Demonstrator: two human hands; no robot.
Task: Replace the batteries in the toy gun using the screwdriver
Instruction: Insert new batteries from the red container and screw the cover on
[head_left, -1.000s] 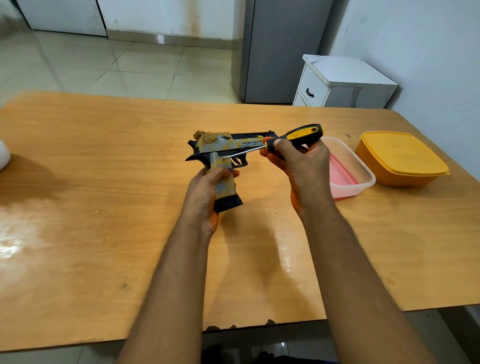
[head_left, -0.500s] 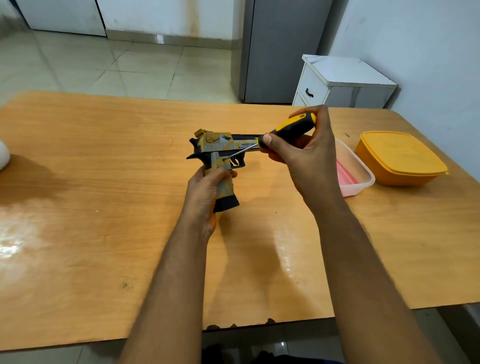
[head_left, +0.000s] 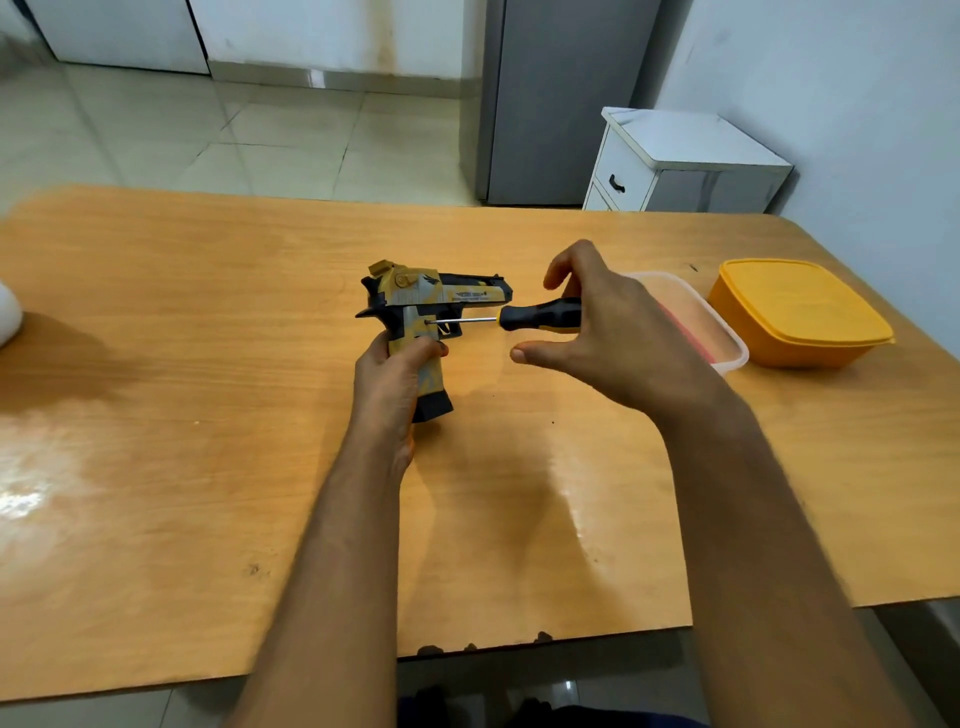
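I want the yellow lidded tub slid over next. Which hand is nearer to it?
Right. The right hand holds the screwdriver just left of the clear tub beside the yellow tub; the left hand grips the toy gun, farther left.

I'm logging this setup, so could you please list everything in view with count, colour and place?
toy gun: one, yellow, grey and black, upright over table centre
screwdriver: one, black handle, tip at gun's grip
clear tub: one, pinkish, right of hands
yellow tub: one, lidded, far right
table: one, wooden
cabinet: one, white, behind table
left hand: grips gun
right hand: fingers loosened round screwdriver handle
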